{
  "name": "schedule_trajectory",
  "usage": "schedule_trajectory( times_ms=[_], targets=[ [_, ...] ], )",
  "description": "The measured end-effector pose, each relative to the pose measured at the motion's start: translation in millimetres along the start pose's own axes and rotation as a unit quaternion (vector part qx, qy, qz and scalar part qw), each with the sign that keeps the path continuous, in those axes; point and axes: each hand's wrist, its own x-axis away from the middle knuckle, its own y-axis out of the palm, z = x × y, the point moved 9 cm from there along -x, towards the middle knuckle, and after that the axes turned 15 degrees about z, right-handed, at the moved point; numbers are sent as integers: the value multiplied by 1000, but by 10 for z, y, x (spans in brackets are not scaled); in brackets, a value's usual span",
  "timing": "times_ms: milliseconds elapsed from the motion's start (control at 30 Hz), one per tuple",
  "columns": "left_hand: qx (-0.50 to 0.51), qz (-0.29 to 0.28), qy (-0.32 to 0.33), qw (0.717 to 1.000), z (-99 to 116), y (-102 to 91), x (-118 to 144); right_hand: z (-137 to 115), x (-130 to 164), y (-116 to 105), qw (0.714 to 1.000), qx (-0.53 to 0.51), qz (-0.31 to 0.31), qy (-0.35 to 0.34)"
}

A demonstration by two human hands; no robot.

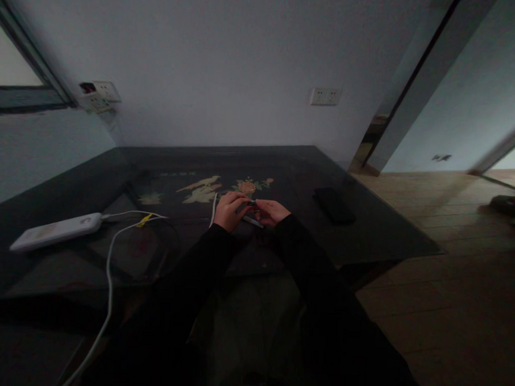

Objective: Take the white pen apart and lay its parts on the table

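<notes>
**A:** At the near middle of the dark table (284, 171), just this side of the inlaid flower panel (206, 189), what are your two hands doing?

**B:** Your left hand (229, 211) and right hand (272, 212) meet, fingertips almost touching, over a small slim object (252, 218). It is pale at its near end and too dim to identify. Your left fingers are curled closed around its far end; your right fingers pinch toward the same spot, though how firmly they hold it cannot be told. A thin white cord (214, 209) runs up past your left hand.

**A:** Which step does that suggest?

**B:** As a judgement: a fine two-handed fitting or separating of the small piece, under way and not finished. The next move would call for a steady left-hand hold while your right fingertips work precisely, since the light is poor.

**A:** And the count of things?

**B:** Two hands; one small object between them. One white power bank (55, 231) lies at the left, with one white cable (108, 277) trailing off the near edge and one yellow tag (144, 219) on it. One dark phone (334, 205) lies at the right. Two socket plates (325, 96) sit on the far wall.
</notes>
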Motion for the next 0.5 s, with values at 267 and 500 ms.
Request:
schedule_trajectory(
  times_ms=[267, 500],
  targets=[
    [0, 1, 9, 1000, 38, -13, -16, -5, -44, -10, 1000, -12, -9, -24],
    [-2, -11, -8, 1000, -2, 16, -5, -10, -53, -3, 999, -27, -4, -31]
  ],
)
